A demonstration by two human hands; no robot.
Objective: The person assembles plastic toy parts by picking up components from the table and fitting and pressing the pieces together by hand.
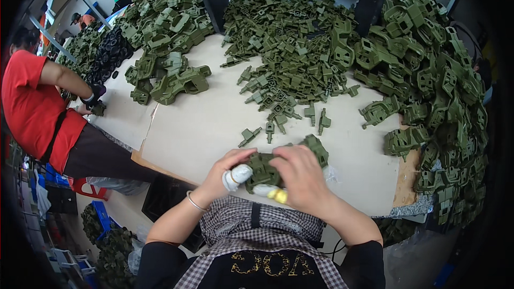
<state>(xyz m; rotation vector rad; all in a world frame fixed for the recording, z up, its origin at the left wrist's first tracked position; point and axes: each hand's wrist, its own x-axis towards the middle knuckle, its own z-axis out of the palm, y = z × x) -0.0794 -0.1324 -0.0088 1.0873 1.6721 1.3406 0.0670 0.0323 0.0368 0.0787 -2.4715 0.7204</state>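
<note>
At the front edge of the table, my left hand [227, 174] and my right hand [302, 176] are closed on an olive-green moulded plastic toy vehicle body [261, 170]. White wrapping covers the left thumb; white and yellow wrapping covers the right thumb. The right fingers curl over the top of the body and are slightly blurred. Another green piece [316, 150] shows just beyond my right hand; I cannot tell if it joins the held one. Several small green plastic parts with pegs [270, 131] lie on the table just beyond my hands.
A heap of small green parts [294, 48] covers the middle back. Larger green bodies pile up at the right [428, 75] and back left [171, 21]. Black wheels [110, 53] lie at the far left, near a co-worker in a red shirt [32, 101]. A dark upright panel [208, 0] stands behind.
</note>
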